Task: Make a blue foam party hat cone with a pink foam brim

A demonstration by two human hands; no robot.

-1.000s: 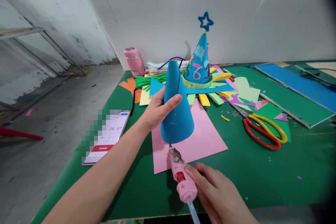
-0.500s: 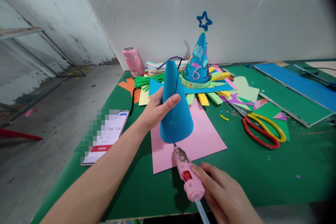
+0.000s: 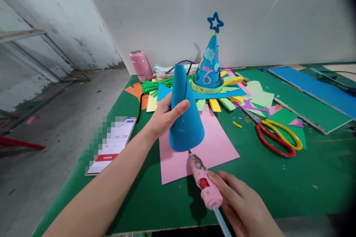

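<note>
A blue paper cone [image 3: 187,129] stands upright in the grip of my left hand [image 3: 167,118], thumb pressed along its overlapping seam. My right hand [image 3: 236,196] is closed around a pink hot glue gun [image 3: 205,183] with a clear glue stick [image 3: 221,221] coming out of its back end. The gun's dark-stained nozzle points up at the cone's lower edge; whether it touches cannot be made out. Beneath the cone lies a pink sheet of paper [image 3: 222,152]. Behind it stands a decorated blue party hat [image 3: 208,67] topped by a blue star [image 3: 215,23].
Scissors [image 3: 278,137] with red and yellow handles lie at the right, near paper scraps [image 3: 260,94]. A phone [image 3: 114,144] rests by my left forearm. Green pipe cleaners [image 3: 157,85] and a pink bottle [image 3: 140,66] are at the back. The green table [image 3: 278,185] ends on the left.
The glue gun in my right hand has shifted slightly to the right along the cone's lower edge. My left hand and the cone have stayed nearly still.
</note>
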